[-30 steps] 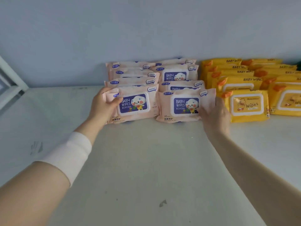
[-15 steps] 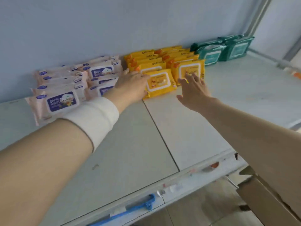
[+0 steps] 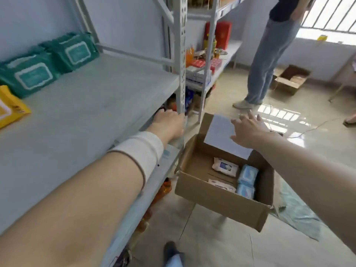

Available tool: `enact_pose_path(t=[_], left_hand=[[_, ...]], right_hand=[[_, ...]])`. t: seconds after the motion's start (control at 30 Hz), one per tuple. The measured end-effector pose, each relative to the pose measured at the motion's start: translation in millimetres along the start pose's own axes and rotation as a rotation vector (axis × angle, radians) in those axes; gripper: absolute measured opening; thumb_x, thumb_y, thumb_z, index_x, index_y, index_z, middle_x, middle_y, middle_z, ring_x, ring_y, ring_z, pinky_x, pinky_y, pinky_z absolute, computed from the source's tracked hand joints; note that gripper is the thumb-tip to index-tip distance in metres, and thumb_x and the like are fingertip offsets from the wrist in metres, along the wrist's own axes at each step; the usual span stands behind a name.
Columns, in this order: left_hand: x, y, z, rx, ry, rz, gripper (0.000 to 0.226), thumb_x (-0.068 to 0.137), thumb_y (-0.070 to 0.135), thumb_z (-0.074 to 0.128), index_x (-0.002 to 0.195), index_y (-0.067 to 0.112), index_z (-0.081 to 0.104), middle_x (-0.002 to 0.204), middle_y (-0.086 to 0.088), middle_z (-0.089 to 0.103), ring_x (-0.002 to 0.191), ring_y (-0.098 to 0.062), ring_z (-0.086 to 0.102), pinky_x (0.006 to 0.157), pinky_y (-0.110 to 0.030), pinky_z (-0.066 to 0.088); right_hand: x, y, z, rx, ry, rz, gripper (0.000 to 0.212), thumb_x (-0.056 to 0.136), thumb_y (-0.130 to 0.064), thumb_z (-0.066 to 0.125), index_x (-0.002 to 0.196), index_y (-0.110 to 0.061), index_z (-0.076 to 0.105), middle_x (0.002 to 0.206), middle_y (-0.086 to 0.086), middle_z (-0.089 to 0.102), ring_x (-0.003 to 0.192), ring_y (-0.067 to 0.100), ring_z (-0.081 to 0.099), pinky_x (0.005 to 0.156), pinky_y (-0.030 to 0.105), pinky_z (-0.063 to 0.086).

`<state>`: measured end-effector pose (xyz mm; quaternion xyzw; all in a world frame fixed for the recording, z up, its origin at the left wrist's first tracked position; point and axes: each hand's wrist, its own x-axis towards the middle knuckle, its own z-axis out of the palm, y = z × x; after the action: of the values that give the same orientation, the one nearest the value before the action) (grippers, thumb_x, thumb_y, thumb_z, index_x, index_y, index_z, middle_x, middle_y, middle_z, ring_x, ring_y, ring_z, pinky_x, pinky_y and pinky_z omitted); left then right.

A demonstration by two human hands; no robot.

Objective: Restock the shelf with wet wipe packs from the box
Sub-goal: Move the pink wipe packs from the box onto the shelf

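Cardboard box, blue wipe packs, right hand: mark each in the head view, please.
cardboard box [image 3: 217, 199], head view, on its front outer wall.
blue wipe packs [image 3: 248, 174], head view, on the top face of the upper pack.
right hand [image 3: 250, 132], head view, on the back of the hand.

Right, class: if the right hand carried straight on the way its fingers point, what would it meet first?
Probably the white sheet on the box flap; the right hand hovers open near it, but depth is unclear.
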<state>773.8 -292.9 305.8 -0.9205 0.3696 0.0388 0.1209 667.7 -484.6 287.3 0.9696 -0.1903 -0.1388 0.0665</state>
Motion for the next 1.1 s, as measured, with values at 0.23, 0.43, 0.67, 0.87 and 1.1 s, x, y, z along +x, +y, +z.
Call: enact_pose_path(t=[0.23,0.43,0.67,0.87,1.1], left_hand=[[132,98,64,-0.067,-0.145,0.149,0.040,0.094,0.034,0.047,0.130,0.016,0.047,0.125,-0.010,0.058,0.113,-0.029,0.054,0.089,-0.038,0.044],[233,146,158,-0.262,-0.440,0.155,0.049,0.096,0.036,0.045,0.140,0.018,0.037,0.137,-0.008,0.051,0.122,-0.030,0.051,0.100,-0.041,0.042],[278,203,290,-0.360,-0.770,0.116,0.053,0.095,0.036,0.046,0.143,0.020,0.032,0.142,-0.008,0.047,0.126,-0.026,0.048,0.100,-0.040,0.043],[339,257,430,-0.615,-0.907,-0.147,0.063,0.093,0.040,0.051,0.145,0.015,0.027,0.143,-0.011,0.044,0.128,-0.029,0.046,0.102,-0.039,0.040],[427,294,528,-0.924,-0.734,-0.484,0.066,0.081,0.044,0.066,0.131,0.003,0.048,0.134,-0.013,0.054,0.121,-0.029,0.053,0.093,-0.029,0.043]], right_hand=[[69,95,100,0.051,-0.196,0.148,0.060,0.092,-0.043,0.047,0.144,-0.016,0.031,0.151,0.012,0.029,0.145,0.035,0.008,0.115,0.050,0.015],[124,119,209,0.171,-0.437,0.154,0.064,0.093,-0.045,0.044,0.146,-0.013,0.027,0.153,0.013,0.026,0.145,0.035,0.009,0.116,0.046,0.014],[139,102,358,0.306,-0.772,0.145,0.065,0.095,-0.042,0.042,0.148,-0.012,0.020,0.155,0.017,0.018,0.145,0.035,0.007,0.115,0.039,0.016],[206,76,492,0.218,-0.674,0.086,0.040,0.082,-0.020,0.047,0.111,0.002,0.066,0.098,0.024,0.066,0.103,0.041,0.061,0.080,0.038,0.053],[247,55,575,0.073,-0.746,-0.132,0.065,0.083,-0.046,0.060,0.129,-0.006,0.038,0.126,0.010,0.050,0.125,0.030,0.034,0.100,0.033,0.030]])
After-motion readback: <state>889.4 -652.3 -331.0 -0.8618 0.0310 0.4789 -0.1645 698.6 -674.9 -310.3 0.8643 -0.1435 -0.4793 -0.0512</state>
